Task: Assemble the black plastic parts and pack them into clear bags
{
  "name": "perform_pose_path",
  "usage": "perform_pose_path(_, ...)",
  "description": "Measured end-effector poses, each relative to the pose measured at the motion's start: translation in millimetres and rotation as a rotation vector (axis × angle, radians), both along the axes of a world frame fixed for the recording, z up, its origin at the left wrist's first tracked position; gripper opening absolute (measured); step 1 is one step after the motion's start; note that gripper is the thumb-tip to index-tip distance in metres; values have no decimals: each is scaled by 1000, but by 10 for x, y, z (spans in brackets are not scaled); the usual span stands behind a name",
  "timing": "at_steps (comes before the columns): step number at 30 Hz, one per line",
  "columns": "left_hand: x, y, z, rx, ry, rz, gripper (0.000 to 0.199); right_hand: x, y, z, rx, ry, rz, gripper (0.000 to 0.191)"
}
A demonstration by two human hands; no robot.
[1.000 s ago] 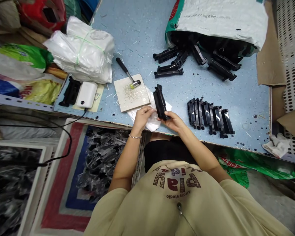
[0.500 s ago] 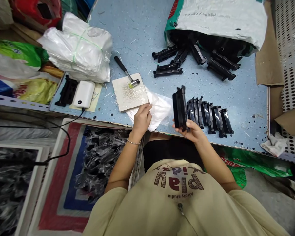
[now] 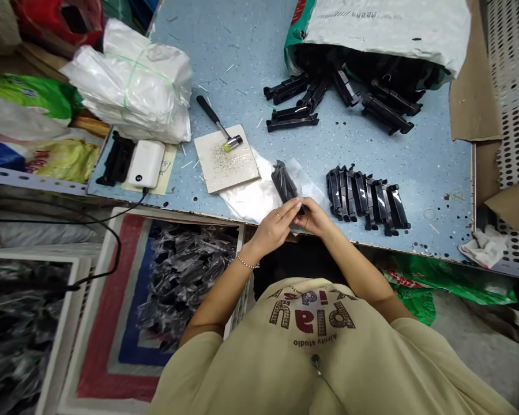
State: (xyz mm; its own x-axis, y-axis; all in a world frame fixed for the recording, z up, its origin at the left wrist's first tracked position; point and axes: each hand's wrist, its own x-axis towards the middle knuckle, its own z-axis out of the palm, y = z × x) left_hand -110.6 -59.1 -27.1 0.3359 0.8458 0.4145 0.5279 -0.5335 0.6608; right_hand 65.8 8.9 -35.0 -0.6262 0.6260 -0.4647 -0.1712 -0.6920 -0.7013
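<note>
A black plastic part point(image 3: 284, 183) lies inside a clear plastic bag, its far end pointing away from me above the table's front edge. My left hand point(image 3: 277, 223), with a ring and a beaded bracelet, pinches the near end of the bag. My right hand point(image 3: 313, 218) is closed on the near end of the black part, touching my left fingertips. Beneath and to the left are flat white plastic bags point(image 3: 246, 199). To the right stands a row of several similar black parts point(image 3: 365, 199).
A hammer point(image 3: 218, 123) rests on a pale square board point(image 3: 225, 164). Tied plastic bags point(image 3: 134, 86) and a white device point(image 3: 147, 164) are at the left. More black parts point(image 3: 292, 118) lie before a large sack point(image 3: 384, 26).
The black part has moved left and down into a clear bag. My left hand has left the board's edge and moved right, meeting my right hand, which has moved left.
</note>
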Motion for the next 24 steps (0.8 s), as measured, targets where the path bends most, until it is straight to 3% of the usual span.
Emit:
perform_pose_path(3, 37, -18, -34, -40, -42, -4, 79, -12, 10, 103, 439, -241, 77, 40)
perform_pose_path(6, -8, -15, 47, -57, -70, 31, 59, 106, 31, 155, 641, -226, 247, 48)
perform_pose_path(9, -158, -174, 382, -105, -132, 206, 40, 220, 87, 90, 710, -268, 183, 38)
perform_pose_path(12, -469, -545, 803, -230, -175, 400, 38, 248, 107, -76, 1011, -459, 145, 35)
perform_pose_path(14, -740, -827, 928, -378, -159, 416, 39, 235, 86, -197, 1229, -545, 224, 37)
perform_pose_path(16, -1027, -1050, 842, -563, -75, 415, 38, 224, 59, -289, 1356, -599, 275, 38)
perform_pose_path(19, -1404, -1177, 449, -800, 151, 604, 36, 220, 35, -343, 1451, -645, 302, 37)
perform_pose_path(22, -1605, -1095, 129, -844, 253, 782, 34, 207, 25, -322, 1478, -652, 327, 37)
perform_pose_path(24, -1633, -1012, 82, -796, 237, 776, 39, 192, 17, -300, 1467, -651, 344, 37)
